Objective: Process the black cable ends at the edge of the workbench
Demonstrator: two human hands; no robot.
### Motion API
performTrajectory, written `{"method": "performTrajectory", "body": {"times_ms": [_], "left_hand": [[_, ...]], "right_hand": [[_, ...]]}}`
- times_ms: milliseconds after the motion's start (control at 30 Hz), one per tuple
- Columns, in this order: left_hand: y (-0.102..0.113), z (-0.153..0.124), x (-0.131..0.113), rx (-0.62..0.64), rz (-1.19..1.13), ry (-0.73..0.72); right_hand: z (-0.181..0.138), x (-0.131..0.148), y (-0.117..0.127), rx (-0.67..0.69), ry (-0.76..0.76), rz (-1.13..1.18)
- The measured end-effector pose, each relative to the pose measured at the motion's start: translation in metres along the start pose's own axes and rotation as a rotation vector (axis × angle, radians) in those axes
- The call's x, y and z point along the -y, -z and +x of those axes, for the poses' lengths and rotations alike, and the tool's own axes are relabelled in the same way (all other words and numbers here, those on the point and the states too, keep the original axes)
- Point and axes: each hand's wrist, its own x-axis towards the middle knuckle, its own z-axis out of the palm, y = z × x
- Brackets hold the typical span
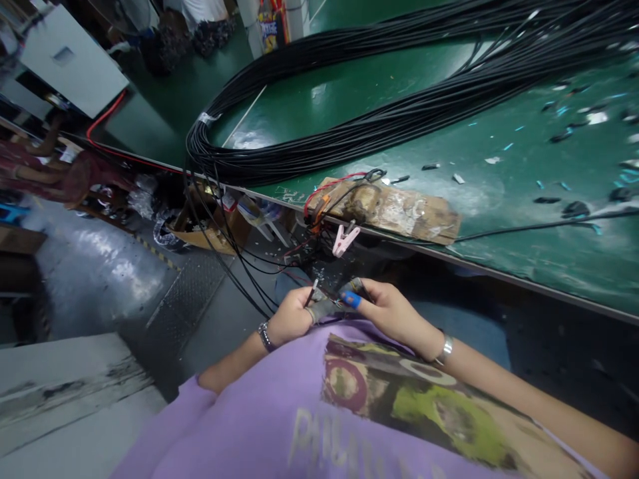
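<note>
the left hand is curled tight around a thin black cable end, and the right hand, its fingertip wrapped in blue tape, pinches the fine coloured wires close above the lap. just ahead, a pale pink plastic clip hangs off the edge of the glossy green table by a taped, crinkled cardboard pad. a thick looped bundle of smooth black cables lies farther back; the lilac shirt's faded print is unreadable.

Glossy green table, smooth black cables
</note>
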Motion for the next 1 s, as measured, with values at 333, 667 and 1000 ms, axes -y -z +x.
{"method": "performTrajectory", "body": {"times_ms": [333,667,1000], "left_hand": [[-0.001,0.003,0.006,0.159,-0.058,0.102],[0.003,0.004,0.004,0.049,0.007,0.058],[0.002,0.004,0.004,0.073,-0.034,0.059]], "right_hand": [[0.003,0.004,0.000,-0.079,0.048,0.003],[-0.015,-0.001,0.008,-0.105,0.277,-0.306],[-0.012,0.001,0.011,0.047,0.611,-0.821]]}}
